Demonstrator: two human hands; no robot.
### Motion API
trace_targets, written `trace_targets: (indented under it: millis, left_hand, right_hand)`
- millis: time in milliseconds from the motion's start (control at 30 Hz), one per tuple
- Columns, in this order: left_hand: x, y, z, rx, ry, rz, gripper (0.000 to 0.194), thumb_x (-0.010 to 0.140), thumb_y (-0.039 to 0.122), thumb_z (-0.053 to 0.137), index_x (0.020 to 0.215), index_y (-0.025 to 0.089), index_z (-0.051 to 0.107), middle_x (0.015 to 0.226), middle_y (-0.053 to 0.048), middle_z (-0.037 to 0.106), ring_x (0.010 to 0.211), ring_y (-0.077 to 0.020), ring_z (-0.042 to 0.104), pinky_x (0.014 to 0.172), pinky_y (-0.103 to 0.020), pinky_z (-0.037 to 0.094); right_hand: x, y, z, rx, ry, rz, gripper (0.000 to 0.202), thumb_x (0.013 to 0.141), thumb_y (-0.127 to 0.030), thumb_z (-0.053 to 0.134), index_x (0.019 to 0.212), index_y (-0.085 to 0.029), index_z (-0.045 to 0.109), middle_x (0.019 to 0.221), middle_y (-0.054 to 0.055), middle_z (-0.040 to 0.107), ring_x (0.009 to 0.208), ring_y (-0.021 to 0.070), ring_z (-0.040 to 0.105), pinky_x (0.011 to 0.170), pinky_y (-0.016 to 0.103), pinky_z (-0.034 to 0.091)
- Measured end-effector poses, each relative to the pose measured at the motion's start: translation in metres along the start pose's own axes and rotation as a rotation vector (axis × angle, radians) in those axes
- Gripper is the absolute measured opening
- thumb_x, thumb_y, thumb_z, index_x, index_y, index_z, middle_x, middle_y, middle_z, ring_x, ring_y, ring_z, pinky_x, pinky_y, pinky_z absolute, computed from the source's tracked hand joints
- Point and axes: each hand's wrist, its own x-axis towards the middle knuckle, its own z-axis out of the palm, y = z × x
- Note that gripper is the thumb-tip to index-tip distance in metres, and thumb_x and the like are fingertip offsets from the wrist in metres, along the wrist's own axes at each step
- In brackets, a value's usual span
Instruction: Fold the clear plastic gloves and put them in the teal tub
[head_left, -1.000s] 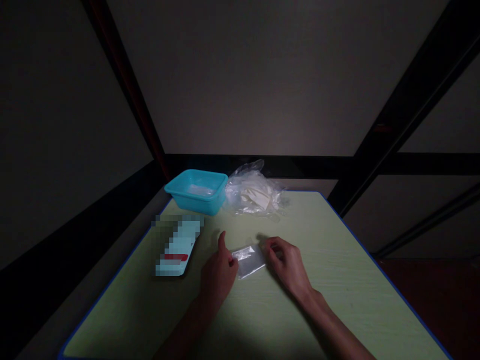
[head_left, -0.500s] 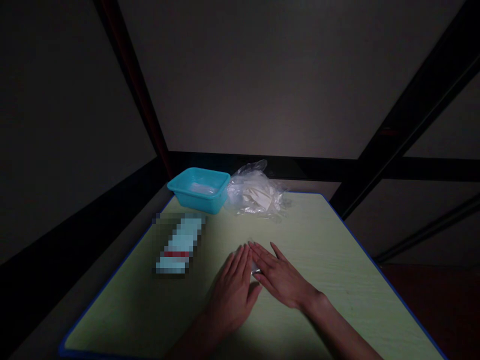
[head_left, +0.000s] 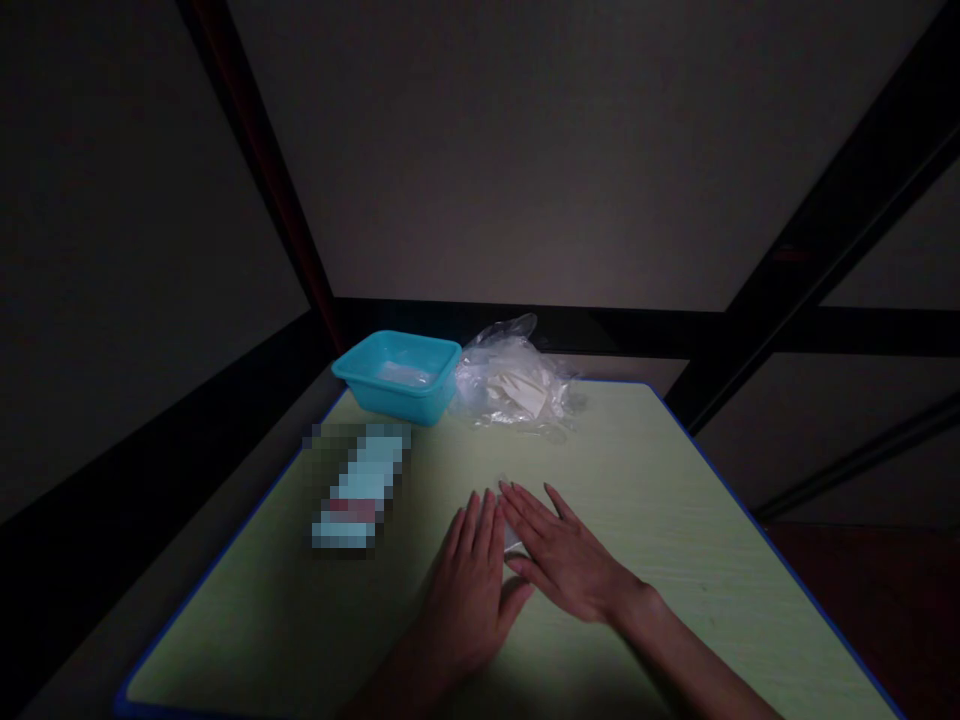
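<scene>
Both of my hands lie palm down near the middle of the table (head_left: 630, 470), fingertips close together. My left hand (head_left: 474, 585) is flat with its fingers stretched forward and its thumb out to the right. My right hand (head_left: 566, 555) is flat too, its fingers angled to the left and slightly spread. Between and partly under them sits a small clear plastic piece (head_left: 511, 538), perhaps a little bag or film. Most of it is covered by my fingers, so its full shape is hidden.
A blue plastic basket (head_left: 397, 400) with clear plastic inside stands at the back left. Beside it lies a crumpled clear plastic bag (head_left: 517, 385) with whitish contents. A blurred-out, light blue rectangular thing (head_left: 367, 485) rests at the left. Walls border the table's back and left.
My left thumb has shifted right, closer to my right thumb, and the left fingers are a bit more spread. The view has tilted slightly; the basket and bag have not moved.
</scene>
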Motion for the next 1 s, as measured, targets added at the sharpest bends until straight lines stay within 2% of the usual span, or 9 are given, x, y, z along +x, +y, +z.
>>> trace_targets:
  millis: [133, 300, 533, 667, 833, 1000]
  left_hand:
    - [0.0, -0.001, -0.003, -0.003, -0.037, -0.004, 0.069, 0.088, 0.051, 0.037, 0.135, 0.0, 0.033, 0.143, -0.022, 0.029, 0.132, -0.0353, 0.024, 0.103, -0.047, 0.029]
    - [-0.008, -0.007, 0.001, -0.006, -0.027, -0.007, 0.069, 0.086, 0.05, 0.042, 0.136, 0.003, 0.032, 0.144, -0.02, 0.026, 0.133, -0.0339, 0.022, 0.103, -0.047, 0.029]
    - [-0.021, -0.016, 0.004, 0.009, 0.044, 0.005, 0.068, 0.085, 0.047, 0.044, 0.138, 0.006, 0.029, 0.145, -0.018, 0.027, 0.134, -0.0307, 0.022, 0.103, -0.044, 0.03]
    - [-0.023, -0.017, 0.005, 0.019, 0.09, 0.014, 0.067, 0.084, 0.044, 0.047, 0.138, 0.007, 0.029, 0.144, -0.018, 0.028, 0.132, -0.0306, 0.026, 0.103, -0.043, 0.03]
    - [-0.022, -0.017, 0.007, 0.015, 0.093, 0.004, 0.065, 0.084, 0.044, 0.047, 0.137, 0.01, 0.032, 0.143, -0.015, 0.031, 0.132, -0.0294, 0.028, 0.103, -0.042, 0.03]
    - [-0.021, -0.017, 0.007, 0.056, 0.101, 0.019, 0.064, 0.083, 0.044, 0.049, 0.134, 0.007, 0.037, 0.142, -0.018, 0.032, 0.13, -0.0306, 0.032, 0.102, -0.042, 0.032]
  right_hand:
    - [-0.001, 0.001, 0.003, -0.022, 0.014, 0.016, 0.057, 0.093, -0.045, 0.031, 0.141, -0.013, 0.025, 0.145, 0.013, 0.025, 0.134, 0.0252, 0.023, 0.107, 0.052, 0.021]
    - [-0.003, 0.001, 0.004, -0.028, 0.022, 0.056, 0.059, 0.093, -0.046, 0.03, 0.14, -0.012, 0.024, 0.145, 0.015, 0.025, 0.134, 0.026, 0.023, 0.106, 0.054, 0.021]
    - [-0.006, 0.003, -0.002, 0.028, 0.016, 0.068, 0.061, 0.091, -0.047, 0.035, 0.14, -0.01, 0.026, 0.144, 0.017, 0.026, 0.134, 0.0264, 0.024, 0.106, 0.055, 0.022]
    - [-0.01, 0.009, -0.014, 0.081, 0.004, 0.026, 0.058, 0.09, -0.042, 0.043, 0.137, -0.011, 0.033, 0.141, 0.016, 0.035, 0.132, 0.0242, 0.029, 0.106, 0.047, 0.028]
    - [-0.002, 0.005, -0.033, -0.047, 0.025, -0.113, 0.03, 0.086, -0.024, 0.054, 0.114, -0.015, 0.058, 0.118, 0.011, 0.061, 0.111, 0.0219, 0.055, 0.1, 0.037, 0.037]
    - [0.011, -0.001, -0.034, -0.255, -0.024, -0.178, 0.013, 0.085, -0.014, 0.052, 0.092, -0.015, 0.063, 0.091, 0.007, 0.069, 0.087, 0.0199, 0.062, 0.085, 0.031, 0.046]
